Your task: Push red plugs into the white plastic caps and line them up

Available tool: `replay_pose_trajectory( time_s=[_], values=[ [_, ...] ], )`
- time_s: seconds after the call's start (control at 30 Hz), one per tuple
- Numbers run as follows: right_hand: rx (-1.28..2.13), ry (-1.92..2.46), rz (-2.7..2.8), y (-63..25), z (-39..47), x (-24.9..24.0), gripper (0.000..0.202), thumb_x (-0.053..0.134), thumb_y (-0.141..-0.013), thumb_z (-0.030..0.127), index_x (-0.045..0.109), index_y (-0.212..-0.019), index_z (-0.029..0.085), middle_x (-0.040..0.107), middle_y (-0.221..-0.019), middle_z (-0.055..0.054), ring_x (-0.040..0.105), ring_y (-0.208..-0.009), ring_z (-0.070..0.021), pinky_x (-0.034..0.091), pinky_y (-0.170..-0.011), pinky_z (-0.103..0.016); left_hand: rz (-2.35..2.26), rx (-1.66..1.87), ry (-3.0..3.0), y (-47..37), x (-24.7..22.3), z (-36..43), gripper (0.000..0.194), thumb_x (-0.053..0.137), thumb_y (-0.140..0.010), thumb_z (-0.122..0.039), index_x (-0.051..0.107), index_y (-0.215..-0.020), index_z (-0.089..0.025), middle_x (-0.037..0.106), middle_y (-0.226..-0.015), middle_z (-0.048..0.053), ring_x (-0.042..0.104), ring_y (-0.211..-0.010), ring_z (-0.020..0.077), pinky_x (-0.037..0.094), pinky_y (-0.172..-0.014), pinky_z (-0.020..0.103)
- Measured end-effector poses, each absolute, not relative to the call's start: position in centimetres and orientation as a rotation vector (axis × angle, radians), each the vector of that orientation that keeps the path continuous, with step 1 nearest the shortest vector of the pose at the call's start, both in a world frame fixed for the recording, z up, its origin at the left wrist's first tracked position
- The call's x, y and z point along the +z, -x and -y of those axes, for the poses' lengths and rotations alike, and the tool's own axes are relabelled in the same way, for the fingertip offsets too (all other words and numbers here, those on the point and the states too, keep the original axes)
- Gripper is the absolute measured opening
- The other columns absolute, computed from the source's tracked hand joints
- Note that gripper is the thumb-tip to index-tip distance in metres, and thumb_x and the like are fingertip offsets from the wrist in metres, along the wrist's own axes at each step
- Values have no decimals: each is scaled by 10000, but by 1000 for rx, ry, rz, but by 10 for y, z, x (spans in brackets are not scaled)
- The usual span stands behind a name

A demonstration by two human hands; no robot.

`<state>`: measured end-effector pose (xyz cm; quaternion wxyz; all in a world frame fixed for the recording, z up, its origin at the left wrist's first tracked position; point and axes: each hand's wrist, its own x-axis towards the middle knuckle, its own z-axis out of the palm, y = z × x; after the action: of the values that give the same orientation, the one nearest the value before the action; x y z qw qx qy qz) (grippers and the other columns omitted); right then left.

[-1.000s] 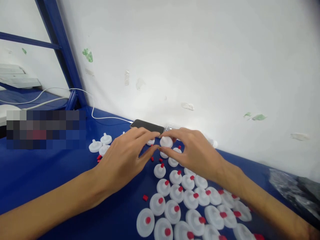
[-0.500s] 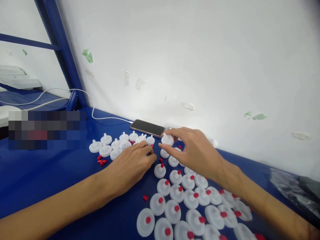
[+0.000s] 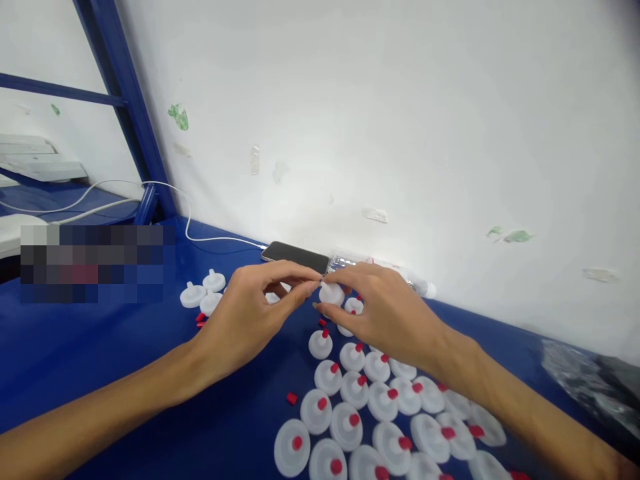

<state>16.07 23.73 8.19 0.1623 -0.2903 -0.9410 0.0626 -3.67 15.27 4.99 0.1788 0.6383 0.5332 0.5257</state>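
Note:
My right hand (image 3: 393, 307) pinches a white spouted cap (image 3: 331, 295) between thumb and fingers, its spout pointing up. My left hand (image 3: 253, 310) meets it from the other side, thumb and fingertips closed together at the spout's tip. Whatever those left fingertips hold is too small and covered to make out. Below the hands lie several white caps with red tips on their spouts (image 3: 346, 427). Left of my left hand are plain white spouted caps (image 3: 193, 295), partly hidden behind it. Loose red tips (image 3: 291, 399) lie on the blue table.
Against the white wall lie a phone (image 3: 295, 256) on a white charging cable (image 3: 220, 237) and a clear plastic bottle (image 3: 345, 259). Clear plastic wrapping (image 3: 575, 373) is at the right. A blue metal frame (image 3: 130, 113) stands at the left.
My left hand has risen from among the white caps and red tips and come to the cap's spout. My right hand still holds the cap, slightly lower.

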Motion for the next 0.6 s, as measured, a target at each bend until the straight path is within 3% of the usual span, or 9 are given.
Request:
replay_pose_trajectory(
  time_s=[0.23, 0.43, 0.5, 0.6],
  values=[
    [173, 801, 2710, -161, -235, 83, 230, 763, -969, 342, 806, -1171, 239, 799, -985, -26, 702, -951, -249, 496, -820, -392, -1495, 1506, -1822, 34, 43, -151, 144, 734, -989, -328, 844, -1077, -358, 836, -975, -106, 666, -689, 72, 510, -615, 201],
    [161, 738, 2731, -160, -233, 83, 146, 777, -953, 309, 797, -1050, 203, 774, -908, -26, 669, -886, -230, 463, -796, -372, -1465, 1527, -1935, 35, 43, -152, 148, 723, -969, -248, 844, -1030, -308, 847, -994, -81, 741, -807, 95, 540, -668, 195],
    [157, 728, 2724, -160, -232, 82, 185, 771, -959, 305, 777, -1115, 206, 764, -910, -23, 661, -879, -228, 455, -792, -369, -1469, 1527, -1970, 34, 43, -151, 150, 716, -968, -229, 839, -1022, -295, 847, -994, -75, 746, -812, 94, 543, -670, 194],
    [201, 709, 2693, -160, -232, 80, 421, 769, -981, 369, 662, -1374, 265, 760, -959, -2, 664, -877, -220, 465, -811, -371, -1497, 1534, -1986, 32, 44, -149, 139, 725, -958, -217, 829, -1018, -288, 842, -981, -74, 724, -755, 83, 535, -640, 193]
  ],
)
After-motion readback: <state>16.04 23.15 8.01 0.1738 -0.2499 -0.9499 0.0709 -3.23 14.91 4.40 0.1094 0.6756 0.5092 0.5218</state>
